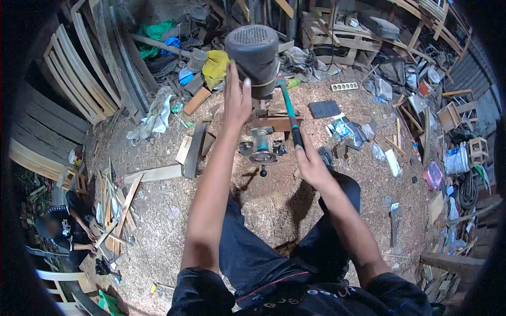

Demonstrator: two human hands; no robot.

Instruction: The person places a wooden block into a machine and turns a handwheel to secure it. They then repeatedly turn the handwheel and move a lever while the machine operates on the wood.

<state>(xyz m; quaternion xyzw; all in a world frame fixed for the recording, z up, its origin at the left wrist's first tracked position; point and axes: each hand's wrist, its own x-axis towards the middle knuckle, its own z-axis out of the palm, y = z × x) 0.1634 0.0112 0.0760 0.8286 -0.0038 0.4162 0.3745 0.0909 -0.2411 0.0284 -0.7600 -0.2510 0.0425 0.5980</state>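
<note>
A large grey cylindrical motor housing (pixel 254 55) with a perforated round top stands in front of me. My left hand (pixel 238 102) lies against its left side, fingers stretched upward and thumb apart. In my right hand (pixel 313 163) is the black grip of a hammer (pixel 289 105) with a green shaft. The hammer's head is at the lower right of the housing, partly overlapped by it. Below the housing sits a green-bodied router (pixel 262 143) with a round base and a black knob, beside a brown wooden block (pixel 282 124).
Wood shavings cover the floor (pixel 158 200). A dark flat block (pixel 323 109) and a white power strip (pixel 344 86) lie to the right. Planks (pixel 153 174) lie left. Another person (pixel 66 226) crouches at far left, handling wood strips. Chair backs (pixel 79 73) lean behind.
</note>
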